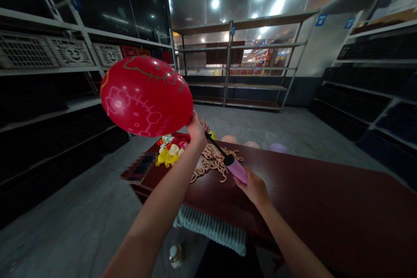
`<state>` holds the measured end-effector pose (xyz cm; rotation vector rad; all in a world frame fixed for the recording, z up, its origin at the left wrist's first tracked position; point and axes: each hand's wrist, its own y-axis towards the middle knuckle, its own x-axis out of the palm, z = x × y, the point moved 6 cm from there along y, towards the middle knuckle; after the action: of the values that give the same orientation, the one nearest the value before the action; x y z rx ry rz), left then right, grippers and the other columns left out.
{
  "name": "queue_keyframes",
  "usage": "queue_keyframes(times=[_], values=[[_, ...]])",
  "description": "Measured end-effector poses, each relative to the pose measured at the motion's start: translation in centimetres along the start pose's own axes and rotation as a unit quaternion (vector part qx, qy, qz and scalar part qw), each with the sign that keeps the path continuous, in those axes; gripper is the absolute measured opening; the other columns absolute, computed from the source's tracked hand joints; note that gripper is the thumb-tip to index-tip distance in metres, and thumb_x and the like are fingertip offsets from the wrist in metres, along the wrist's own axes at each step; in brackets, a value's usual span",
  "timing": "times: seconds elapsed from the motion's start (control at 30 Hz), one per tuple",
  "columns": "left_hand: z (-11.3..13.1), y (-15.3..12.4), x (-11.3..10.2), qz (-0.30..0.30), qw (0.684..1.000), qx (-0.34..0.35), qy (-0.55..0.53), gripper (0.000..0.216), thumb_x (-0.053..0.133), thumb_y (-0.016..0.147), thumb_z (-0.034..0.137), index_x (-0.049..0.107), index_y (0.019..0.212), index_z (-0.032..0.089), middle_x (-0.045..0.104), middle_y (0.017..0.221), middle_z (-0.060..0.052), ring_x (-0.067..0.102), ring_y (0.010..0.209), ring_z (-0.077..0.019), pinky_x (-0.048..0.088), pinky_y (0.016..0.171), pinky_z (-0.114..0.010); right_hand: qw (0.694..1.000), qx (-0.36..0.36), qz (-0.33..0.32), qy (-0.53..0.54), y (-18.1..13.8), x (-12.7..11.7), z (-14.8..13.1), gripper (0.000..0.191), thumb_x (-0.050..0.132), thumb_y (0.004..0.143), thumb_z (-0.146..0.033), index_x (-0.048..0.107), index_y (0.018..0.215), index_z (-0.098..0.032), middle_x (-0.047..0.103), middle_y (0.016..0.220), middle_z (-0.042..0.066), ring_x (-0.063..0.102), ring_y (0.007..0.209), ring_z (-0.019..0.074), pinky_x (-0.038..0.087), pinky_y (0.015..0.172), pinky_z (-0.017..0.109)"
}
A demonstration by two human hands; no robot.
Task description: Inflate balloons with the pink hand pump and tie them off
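A red inflated balloon with a pale cartoon print floats up at the left. My left hand pinches its neck at the black nozzle of a pink hand pump. My right hand grips the pump's pink barrel low over the dark red table. Beneath the pump lies a heap of beige string-like pieces. A pile of flat yellow, red and white balloons rests by the table's far left corner.
Three inflated pastel balloons lie on the floor past the table's far edge. Metal shelving lines the left, back and right walls. A ribbed pale cloth hangs at the table's near edge. A small bottle stands on the floor.
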<state>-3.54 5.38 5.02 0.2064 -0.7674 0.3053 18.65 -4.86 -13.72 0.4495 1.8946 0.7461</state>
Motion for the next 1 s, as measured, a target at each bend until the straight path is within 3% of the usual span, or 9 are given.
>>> queue_keyframes(times=[0.23, 0.43, 0.57, 0.8, 1.0], values=[[-4.6, 0.8, 3.4, -0.032, 0.999, -0.015, 0.02, 0.056, 0.057, 0.094, 0.056, 0.03, 0.059, 0.022, 0.027, 0.041, 0.007, 0.028, 0.029, -0.0068, 0.021, 0.034, -0.021, 0.996, 0.082, -0.02, -0.021, 0.2, -0.1, 0.9, 0.032, 0.056, 0.089, -0.05, 0.063, 0.101, -0.021, 0.076, 0.079, 0.012, 0.073, 0.066, 0.0292, 0.048, 0.057, 0.033], [-11.3, -1.8, 2.8, -0.033, 0.995, -0.066, 0.062, 0.056, 0.055, 0.097, 0.048, 0.029, 0.054, 0.022, 0.027, 0.037, 0.006, 0.029, 0.027, -0.0075, 0.022, 0.031, -0.021, 0.992, 0.109, -0.035, -0.052, 0.5, 0.1, 1.3, 0.038, 0.054, 0.089, -0.054, 0.063, 0.1, -0.018, 0.075, 0.077, 0.008, 0.071, 0.062, 0.024, 0.039, 0.053, 0.028], [-13.8, -3.3, 2.1, -0.034, 0.994, -0.071, 0.069, 0.059, 0.055, 0.096, 0.049, 0.027, 0.051, 0.023, 0.027, 0.035, 0.006, 0.029, 0.026, -0.0085, 0.023, 0.029, -0.022, 0.99, 0.12, -0.045, -0.066, 0.6, -0.1, 1.3, 0.038, 0.056, 0.089, -0.055, 0.063, 0.101, -0.019, 0.076, 0.079, 0.008, 0.07, 0.063, 0.0218, 0.036, 0.054, 0.027], [-13.3, -1.9, 0.0, 0.011, 0.991, -0.118, 0.056, 0.043, 0.049, 0.096, 0.033, 0.028, 0.059, 0.022, 0.027, 0.038, 0.008, 0.026, 0.026, -0.0076, 0.022, 0.033, -0.021, 0.992, 0.092, -0.051, -0.065, 0.7, 0.0, 0.8, 0.04, 0.06, 0.089, -0.057, 0.064, 0.102, -0.019, 0.076, 0.085, 0.007, 0.071, 0.07, 0.0203, 0.037, 0.057, 0.026], [-8.9, 0.2, -3.0, 0.057, 0.99, -0.126, 0.027, 0.034, 0.046, 0.09, 0.02, 0.027, 0.062, 0.022, 0.024, 0.041, 0.009, 0.024, 0.03, -0.0074, 0.021, 0.037, -0.022, 0.994, 0.05, -0.082, -0.051, 0.4, 0.0, -0.2, 0.045, 0.065, 0.088, -0.054, 0.066, 0.114, -0.018, 0.078, 0.097, 0.01, 0.073, 0.085, 0.0226, 0.044, 0.067, 0.026]])
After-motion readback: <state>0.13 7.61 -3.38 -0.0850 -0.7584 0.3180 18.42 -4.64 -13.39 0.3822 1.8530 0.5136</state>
